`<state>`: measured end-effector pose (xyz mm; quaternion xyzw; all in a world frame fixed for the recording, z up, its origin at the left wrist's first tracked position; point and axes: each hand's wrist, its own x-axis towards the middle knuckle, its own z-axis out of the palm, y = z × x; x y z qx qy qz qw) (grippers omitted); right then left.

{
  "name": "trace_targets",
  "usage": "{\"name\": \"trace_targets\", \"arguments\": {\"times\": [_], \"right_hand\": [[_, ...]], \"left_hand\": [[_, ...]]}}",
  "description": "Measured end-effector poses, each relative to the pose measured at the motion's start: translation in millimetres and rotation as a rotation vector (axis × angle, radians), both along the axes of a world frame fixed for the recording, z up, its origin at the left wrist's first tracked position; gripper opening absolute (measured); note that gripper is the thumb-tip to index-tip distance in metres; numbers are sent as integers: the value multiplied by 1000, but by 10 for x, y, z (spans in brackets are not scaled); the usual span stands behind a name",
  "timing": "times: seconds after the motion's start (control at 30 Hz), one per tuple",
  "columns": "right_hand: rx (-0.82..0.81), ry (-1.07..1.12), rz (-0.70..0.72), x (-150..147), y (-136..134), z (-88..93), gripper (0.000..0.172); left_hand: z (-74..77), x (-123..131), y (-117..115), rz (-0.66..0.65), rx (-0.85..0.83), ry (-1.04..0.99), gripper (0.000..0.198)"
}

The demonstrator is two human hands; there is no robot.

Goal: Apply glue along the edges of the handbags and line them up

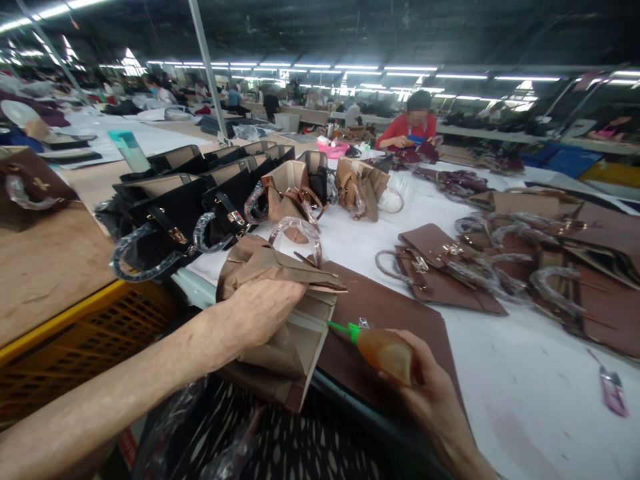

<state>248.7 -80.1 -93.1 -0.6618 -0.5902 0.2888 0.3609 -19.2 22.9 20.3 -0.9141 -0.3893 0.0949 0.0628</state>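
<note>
My left hand (260,310) lies on top of a tan handbag (280,313) at the table's near edge, fingers curled over its folded upper flap and pressing it down. My right hand (425,387) is closed round a small orange glue bottle (385,350). The bottle's green nozzle (343,329) points left and touches the bag's side edge. The bag rests partly on a brown leather sheet (390,313), and its wrapped handle (300,233) sticks up behind my left hand.
Black handbags (175,213) and tan ones (357,183) stand in rows behind. Flat brown bags (440,267) with wrapped handles lie to the right on the white table (525,387). A yellow crate (75,347) sits at the left. A person in red (407,127) works at the far end.
</note>
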Motion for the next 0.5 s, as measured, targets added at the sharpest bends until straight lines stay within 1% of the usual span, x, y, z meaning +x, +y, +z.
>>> {"name": "trace_targets", "arguments": {"times": [0.07,0.13,0.23,0.3,0.37,0.43,0.5], "right_hand": [[45,-49,32,4,17,-38,52],[56,-79,49,3,49,-56,51],[102,-114,56,-7,113,-56,48],[192,-160,83,-11,151,-64,45],[316,-202,146,-6,178,-85,41],[421,-220,210,9,196,-91,43],[460,-206,201,30,210,-43,47]], "left_hand": [[44,10,74,20,19,-42,40],[73,23,116,23,48,-88,38],[103,44,145,12,48,-84,34],[125,56,179,-4,41,-59,32],[147,67,243,18,13,-49,33],[162,76,330,56,-17,-80,36],[165,81,414,61,-3,-130,38]]}}
